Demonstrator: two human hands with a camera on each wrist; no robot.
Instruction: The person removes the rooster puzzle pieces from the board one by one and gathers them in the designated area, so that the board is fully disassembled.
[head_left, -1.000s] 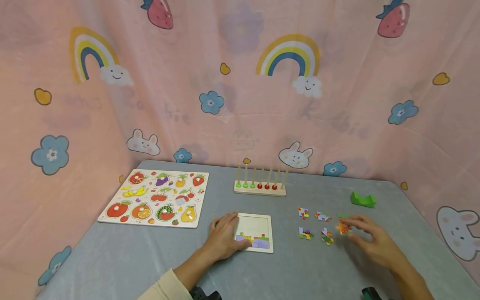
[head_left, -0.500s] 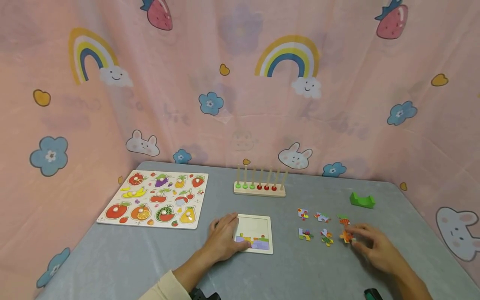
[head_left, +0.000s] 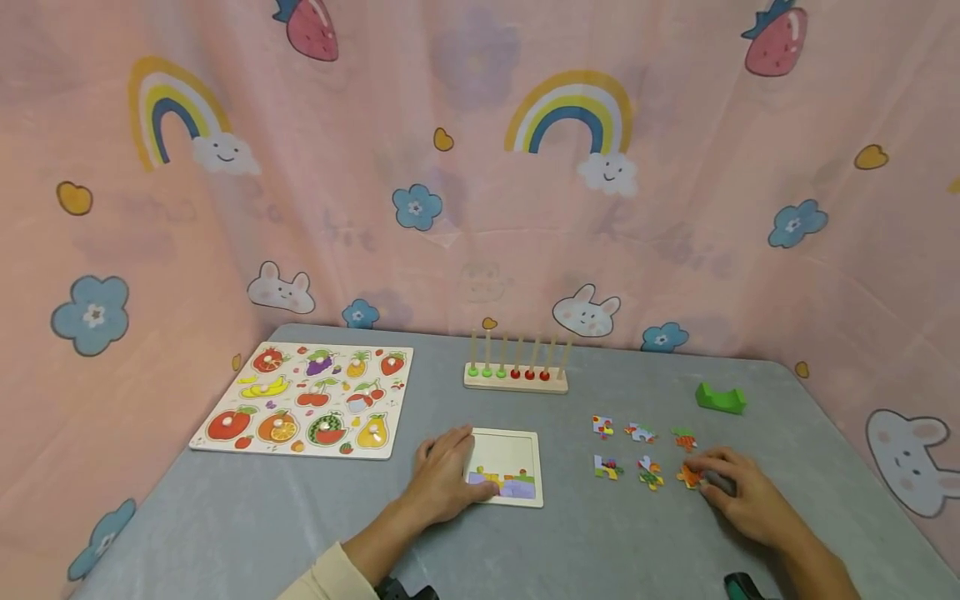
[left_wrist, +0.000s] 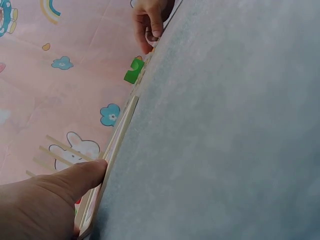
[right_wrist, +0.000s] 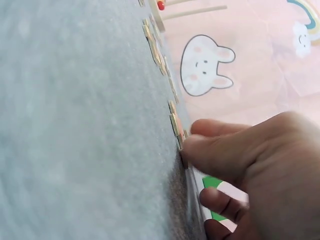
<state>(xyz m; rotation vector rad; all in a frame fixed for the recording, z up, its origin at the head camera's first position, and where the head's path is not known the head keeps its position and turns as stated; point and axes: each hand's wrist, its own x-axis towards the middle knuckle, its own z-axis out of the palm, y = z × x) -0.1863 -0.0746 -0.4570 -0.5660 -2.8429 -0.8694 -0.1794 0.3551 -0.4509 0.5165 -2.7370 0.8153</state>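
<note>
A square wooden puzzle tray point(head_left: 504, 446) lies in front of me with purple and yellow pieces along its bottom. My left hand point(head_left: 447, 479) rests over its left edge, its thumb pressing on the top; the left wrist view shows that thumb on the tray's rim point(left_wrist: 120, 141). At the right, my right hand point(head_left: 750, 500) pinches the right side of an orange puzzle piece point(head_left: 687, 476) lying on the table, thumb and index finger at its edge. In the right wrist view, the right hand point(right_wrist: 250, 175) partly hides the piece.
Several loose pieces lie left of the right hand, including a watery-coloured one point(head_left: 608, 467); an orange-green piece point(head_left: 684, 439) lies behind it. Further back are a green block point(head_left: 721, 399) and a peg stand with beads point(head_left: 516, 382). A fruit board point(head_left: 300, 400) lies at the left.
The orange piece and my right hand have moved towards me, away from the orange-green piece, which now shows fully. My left hand has stayed on the tray.
</note>
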